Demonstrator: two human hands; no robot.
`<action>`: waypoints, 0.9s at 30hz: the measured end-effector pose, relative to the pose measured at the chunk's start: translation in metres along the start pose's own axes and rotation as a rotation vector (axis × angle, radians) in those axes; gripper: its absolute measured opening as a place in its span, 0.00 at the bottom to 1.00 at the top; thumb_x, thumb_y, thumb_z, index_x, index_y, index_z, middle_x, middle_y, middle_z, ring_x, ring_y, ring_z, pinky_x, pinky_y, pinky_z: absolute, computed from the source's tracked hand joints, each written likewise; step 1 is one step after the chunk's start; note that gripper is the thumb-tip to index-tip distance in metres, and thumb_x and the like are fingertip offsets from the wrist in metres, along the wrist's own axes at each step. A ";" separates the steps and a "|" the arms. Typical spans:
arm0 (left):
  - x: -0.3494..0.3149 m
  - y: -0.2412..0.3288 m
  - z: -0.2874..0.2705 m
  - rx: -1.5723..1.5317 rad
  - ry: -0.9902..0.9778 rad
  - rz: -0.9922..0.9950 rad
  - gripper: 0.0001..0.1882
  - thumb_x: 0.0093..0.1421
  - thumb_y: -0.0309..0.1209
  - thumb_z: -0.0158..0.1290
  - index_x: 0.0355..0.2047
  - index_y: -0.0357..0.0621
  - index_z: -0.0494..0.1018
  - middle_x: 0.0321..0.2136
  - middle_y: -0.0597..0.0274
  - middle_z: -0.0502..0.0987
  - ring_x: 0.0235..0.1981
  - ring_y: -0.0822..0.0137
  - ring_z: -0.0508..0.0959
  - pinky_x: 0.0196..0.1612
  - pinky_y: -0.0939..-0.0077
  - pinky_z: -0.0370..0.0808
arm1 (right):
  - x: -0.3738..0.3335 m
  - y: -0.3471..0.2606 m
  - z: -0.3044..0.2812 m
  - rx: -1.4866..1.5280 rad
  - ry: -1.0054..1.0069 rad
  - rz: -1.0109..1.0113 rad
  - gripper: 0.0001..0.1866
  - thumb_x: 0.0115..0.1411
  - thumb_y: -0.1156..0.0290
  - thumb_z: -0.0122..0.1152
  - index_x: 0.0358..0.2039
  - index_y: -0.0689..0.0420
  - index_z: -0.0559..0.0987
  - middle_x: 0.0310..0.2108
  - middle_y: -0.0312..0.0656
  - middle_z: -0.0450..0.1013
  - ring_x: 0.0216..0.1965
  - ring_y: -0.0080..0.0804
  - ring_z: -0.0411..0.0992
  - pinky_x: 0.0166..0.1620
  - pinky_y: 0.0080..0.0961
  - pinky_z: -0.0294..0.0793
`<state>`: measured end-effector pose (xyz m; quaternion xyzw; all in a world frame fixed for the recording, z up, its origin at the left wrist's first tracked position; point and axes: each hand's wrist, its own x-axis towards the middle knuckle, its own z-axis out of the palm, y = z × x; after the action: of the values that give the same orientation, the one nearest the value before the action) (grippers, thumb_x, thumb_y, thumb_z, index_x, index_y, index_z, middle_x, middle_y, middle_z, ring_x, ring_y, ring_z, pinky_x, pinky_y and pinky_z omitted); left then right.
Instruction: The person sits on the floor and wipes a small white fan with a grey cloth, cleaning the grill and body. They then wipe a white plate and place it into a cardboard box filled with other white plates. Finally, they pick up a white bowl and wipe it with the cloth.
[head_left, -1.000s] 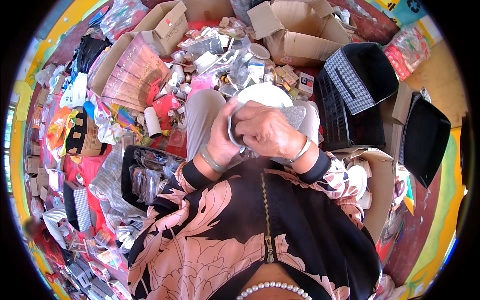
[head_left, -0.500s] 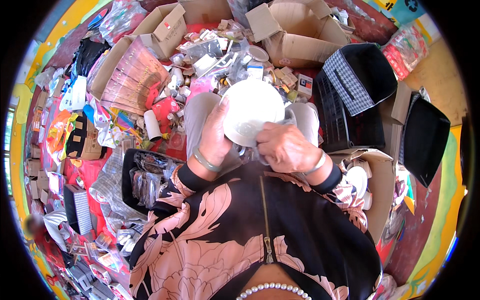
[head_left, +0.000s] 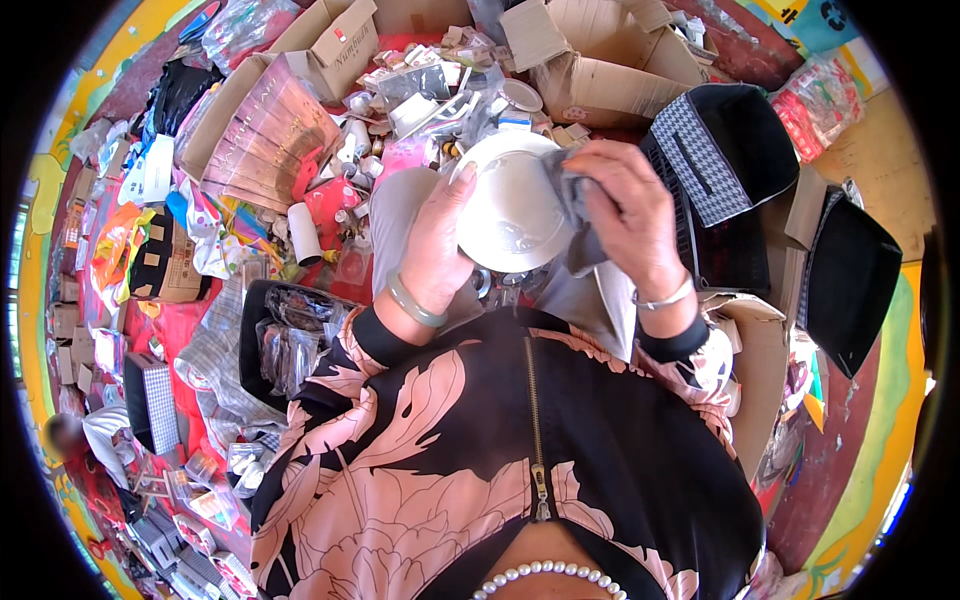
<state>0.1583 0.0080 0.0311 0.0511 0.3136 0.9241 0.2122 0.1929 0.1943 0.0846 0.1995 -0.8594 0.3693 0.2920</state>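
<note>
A round white bowl or deep plate is held up in front of me above my knees. My left hand grips its left edge, thumb on the rim and fingers hidden behind it. My right hand is closed around a crumpled grey cloth, which presses against the bowl's right rim. A light cloth-like fold of my trousers shows below the bowl.
Ahead lies a pile of small boxes and packets, with an open cardboard box behind. Houndstooth-patterned bins stand at the right, beside another carton. A black bin of wrapped items sits at the left.
My right hand has moved up and right along the bowl, and the grey cloth in it now shows plainly. The bowl has shifted slightly to the right and tilted.
</note>
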 end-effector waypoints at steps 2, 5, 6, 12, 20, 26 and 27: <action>-0.002 -0.003 0.002 0.039 0.014 0.032 0.24 0.59 0.40 0.47 0.49 0.34 0.62 0.44 0.54 0.70 0.44 0.64 0.72 0.47 0.69 0.69 | -0.008 0.014 0.019 -0.086 -0.004 -0.099 0.12 0.43 0.84 0.53 0.30 0.60 0.75 0.35 0.44 0.69 0.36 0.42 0.69 0.39 0.29 0.70; -0.003 -0.004 -0.001 0.040 0.024 0.078 0.25 0.60 0.42 0.45 0.49 0.33 0.62 0.43 0.53 0.70 0.43 0.63 0.72 0.46 0.69 0.70 | -0.018 0.007 0.030 -0.130 -0.049 -0.108 0.14 0.39 0.84 0.54 0.30 0.59 0.74 0.33 0.43 0.69 0.35 0.42 0.68 0.39 0.30 0.70; -0.003 -0.004 -0.002 0.032 0.025 0.091 0.25 0.60 0.42 0.45 0.49 0.33 0.62 0.43 0.53 0.70 0.43 0.63 0.73 0.46 0.69 0.70 | -0.021 0.003 0.033 -0.105 -0.073 -0.102 0.14 0.39 0.84 0.55 0.30 0.59 0.74 0.33 0.43 0.69 0.35 0.43 0.68 0.38 0.30 0.70; -0.003 0.001 0.014 0.036 0.076 0.143 0.27 0.60 0.47 0.43 0.50 0.37 0.61 0.43 0.55 0.70 0.42 0.63 0.73 0.46 0.69 0.69 | -0.043 -0.019 0.052 0.138 -0.175 -0.111 0.13 0.38 0.83 0.56 0.28 0.59 0.74 0.33 0.43 0.68 0.34 0.42 0.68 0.37 0.31 0.70; -0.005 -0.005 0.007 0.110 0.097 0.083 0.26 0.60 0.46 0.43 0.49 0.35 0.62 0.43 0.55 0.71 0.42 0.63 0.73 0.45 0.71 0.70 | -0.045 -0.011 0.056 -0.055 -0.139 -0.177 0.11 0.39 0.80 0.57 0.27 0.57 0.74 0.32 0.40 0.69 0.31 0.38 0.68 0.32 0.27 0.72; -0.005 -0.009 -0.004 0.106 0.077 0.088 0.24 0.59 0.42 0.46 0.47 0.32 0.64 0.41 0.55 0.71 0.41 0.66 0.73 0.44 0.73 0.70 | -0.039 0.026 0.031 -0.198 0.052 -0.042 0.10 0.40 0.83 0.55 0.26 0.57 0.72 0.31 0.41 0.69 0.33 0.41 0.68 0.35 0.31 0.70; -0.005 -0.011 -0.006 0.102 0.072 0.058 0.24 0.60 0.42 0.46 0.48 0.33 0.64 0.42 0.56 0.71 0.42 0.67 0.73 0.45 0.73 0.70 | -0.036 0.028 0.031 -0.206 0.110 -0.018 0.10 0.40 0.83 0.54 0.26 0.57 0.72 0.31 0.42 0.69 0.33 0.41 0.68 0.36 0.31 0.69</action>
<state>0.1652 0.0109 0.0200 0.0376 0.3661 0.9140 0.1708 0.1938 0.1938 0.0297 0.1556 -0.8735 0.2868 0.3612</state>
